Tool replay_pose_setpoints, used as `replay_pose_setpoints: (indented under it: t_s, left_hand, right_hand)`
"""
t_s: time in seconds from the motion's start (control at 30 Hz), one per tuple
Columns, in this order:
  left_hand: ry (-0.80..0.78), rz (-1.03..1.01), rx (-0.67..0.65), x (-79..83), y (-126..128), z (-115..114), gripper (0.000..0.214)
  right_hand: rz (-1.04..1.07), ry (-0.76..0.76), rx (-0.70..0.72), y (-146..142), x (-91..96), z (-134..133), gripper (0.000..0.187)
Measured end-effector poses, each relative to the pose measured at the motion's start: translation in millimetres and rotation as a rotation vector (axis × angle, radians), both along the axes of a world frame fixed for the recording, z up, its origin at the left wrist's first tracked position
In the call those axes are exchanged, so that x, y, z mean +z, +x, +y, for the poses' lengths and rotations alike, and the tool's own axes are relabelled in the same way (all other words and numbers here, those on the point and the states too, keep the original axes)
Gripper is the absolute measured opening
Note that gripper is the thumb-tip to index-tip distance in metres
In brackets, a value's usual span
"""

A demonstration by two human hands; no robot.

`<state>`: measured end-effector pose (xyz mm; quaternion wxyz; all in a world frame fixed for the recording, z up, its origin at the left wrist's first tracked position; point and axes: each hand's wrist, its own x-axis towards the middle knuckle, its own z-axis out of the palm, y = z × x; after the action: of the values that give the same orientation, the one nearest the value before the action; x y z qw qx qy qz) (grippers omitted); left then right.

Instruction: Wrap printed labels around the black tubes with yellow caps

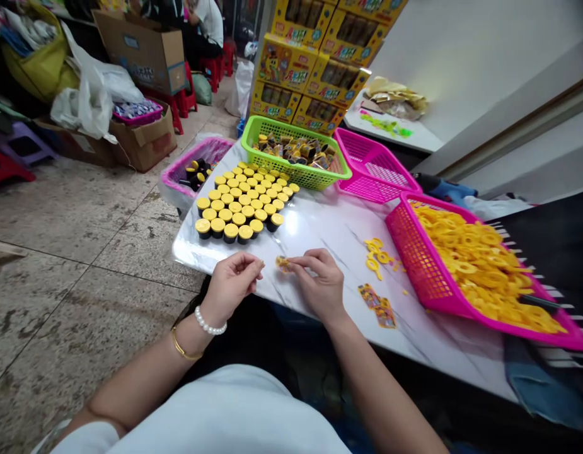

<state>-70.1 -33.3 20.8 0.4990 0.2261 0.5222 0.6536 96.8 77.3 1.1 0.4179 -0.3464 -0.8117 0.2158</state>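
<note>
Head cam: R hand (323, 284) nr tbl edge (282, 296), gap to cups (244, 200).

Left forearm (140, 378) and right forearm (380, 384) angled inward; left grip (234, 277) and right grip (323, 284) were pinched, slightly apart.

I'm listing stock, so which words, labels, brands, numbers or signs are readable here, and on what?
"杯!" on the yellow boxes; their other print is too blurred.
Large carton: stylised lettering, too blurred.
Printed pieces on the table: too small.
Small piece in the right hand: any print too small.
</note>
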Motion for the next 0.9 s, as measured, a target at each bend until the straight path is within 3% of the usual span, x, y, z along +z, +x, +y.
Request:
replay_pose_setpoints:
  t_s: [0.23, 0.43, 0.53, 0.6, 0.67, 0.77, 0.9]
  left_hand:
    - [0.207, 0.441, 0.179, 9.0, 8, -10, 0.014]
    - [0.179, 0.47, 0.238, 7.4, 2, -15, 0.015]
    - [0.081, 0.384, 0.229, 8.3, -9, -18, 0.013]
    - [0.022, 0.266, 0.186, 9.5, -17, -19, 0.015]
    - [-0.021, 0.101, 0.144, 10.0, -23, -18, 0.022]
    - [-0.08, -0.166, 0.086, 9.2, -29, -14, 0.031]
    - [-0.133, -0.408, 0.0, 9.0, -33, -10, 0.029]
  right_hand:
    - [0.154, 0.264, -0.017, -19, 26.3, -27, 0.013]
    - [0.093, 0.314, 0.092, -34, 24.8, -46, 0.021]
    - [0.072, 0.183, 0.218, -41, 28.2, -40, 0.015]
    - [0.098, 0.061, 0.222, -47, 32.3, -23, 0.008]
    - [0.135, -0.024, 0.083, -55, 33.3, 3, 0.011]
    - [0.054, -0.073, -0.144, -70, 25.0, 44, 0.031]
    - [-0.058, -0.203, -0.211, -79, 10.8, 67, 0.035]
